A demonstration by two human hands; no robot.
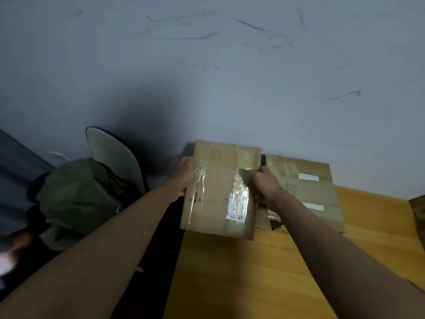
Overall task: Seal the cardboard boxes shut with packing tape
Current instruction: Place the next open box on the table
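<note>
Centrally, a cardboard box (220, 192) is held between both hands above the far left corner of a yellow wooden bench (264, 272). Left hand (184, 178): grip clamped on the box's left edge, fingers wrapped behind it. Right hand (264, 185): grip closed on the box's right edge, beside a strip of clear packing tape (239, 194) that runs across the top face over a torn white label (234, 207). More clear tape lies along the left side. A second box (308, 192), bearing two white strips, lies flat on the bench just right of the held one, against a scuffed grey wall (207, 65). Left of the bench, green cloth (78, 199) is draped over a chair (115, 153).
</note>
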